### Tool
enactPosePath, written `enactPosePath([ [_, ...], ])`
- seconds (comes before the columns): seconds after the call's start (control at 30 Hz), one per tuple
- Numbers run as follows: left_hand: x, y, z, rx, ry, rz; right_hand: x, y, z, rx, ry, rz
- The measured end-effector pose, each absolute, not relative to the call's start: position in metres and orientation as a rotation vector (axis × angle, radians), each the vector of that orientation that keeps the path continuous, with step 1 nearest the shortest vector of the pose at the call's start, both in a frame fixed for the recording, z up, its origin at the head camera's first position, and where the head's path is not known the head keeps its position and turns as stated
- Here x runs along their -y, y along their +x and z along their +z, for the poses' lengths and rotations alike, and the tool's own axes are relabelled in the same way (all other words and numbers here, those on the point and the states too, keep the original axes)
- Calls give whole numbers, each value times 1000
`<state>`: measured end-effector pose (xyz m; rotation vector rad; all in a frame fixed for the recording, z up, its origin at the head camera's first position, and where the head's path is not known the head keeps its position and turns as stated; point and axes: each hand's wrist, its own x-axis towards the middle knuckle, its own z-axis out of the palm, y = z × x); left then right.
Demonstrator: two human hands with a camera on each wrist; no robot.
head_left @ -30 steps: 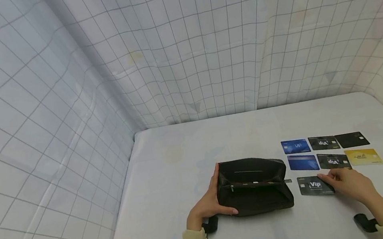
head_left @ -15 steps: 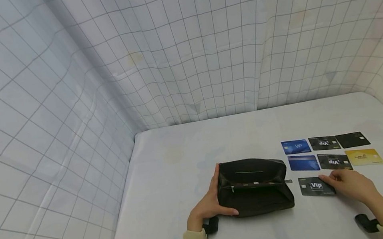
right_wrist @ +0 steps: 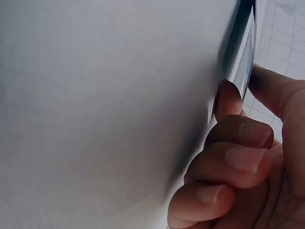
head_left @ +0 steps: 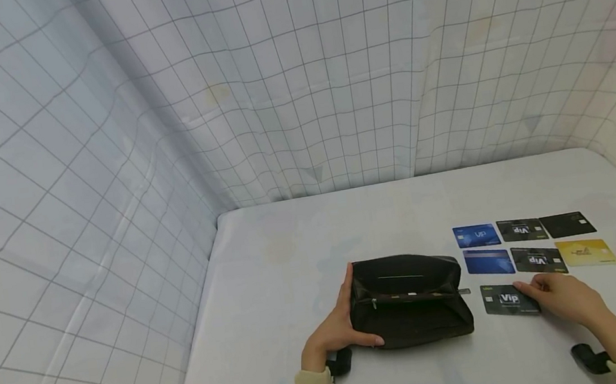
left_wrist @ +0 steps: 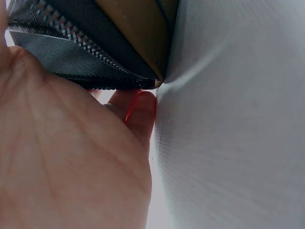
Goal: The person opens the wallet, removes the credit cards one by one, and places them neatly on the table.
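A black zip wallet point(head_left: 413, 324) stands spread wide on the table, its inner pockets and a zipped divider showing. My left hand point(head_left: 334, 325) grips its left end, thumb along the front and fingers round the back; in the left wrist view the zip teeth of the wallet point(left_wrist: 86, 43) and a brown panel lie above the palm. To the right of the wallet, my right hand point(head_left: 570, 297) pinches the right edge of a dark grey "Vip" card point(head_left: 500, 303) between thumb and finger. The right wrist view shows this card point(right_wrist: 243, 62) edge-on, close over the white surface, other fingers curled.
Behind the right hand lie two rows of cards: a blue VIP card point(head_left: 474, 236), a dark Vip card point(head_left: 521, 230) and a black card point(head_left: 566, 225), then a blue card point(head_left: 488, 262), another dark Vip card point(head_left: 538, 260) and a yellow card point(head_left: 585, 252). Gridded white curtains enclose the table point(head_left: 269, 255).
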<state>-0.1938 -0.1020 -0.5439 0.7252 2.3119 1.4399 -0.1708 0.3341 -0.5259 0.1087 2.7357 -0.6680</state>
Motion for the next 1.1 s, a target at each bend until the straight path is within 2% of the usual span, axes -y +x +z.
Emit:
enactPosePath([
  [1.1,101,-194,-542,-2302,732,1441,-335,-169,-529,-2736,144,-736],
])
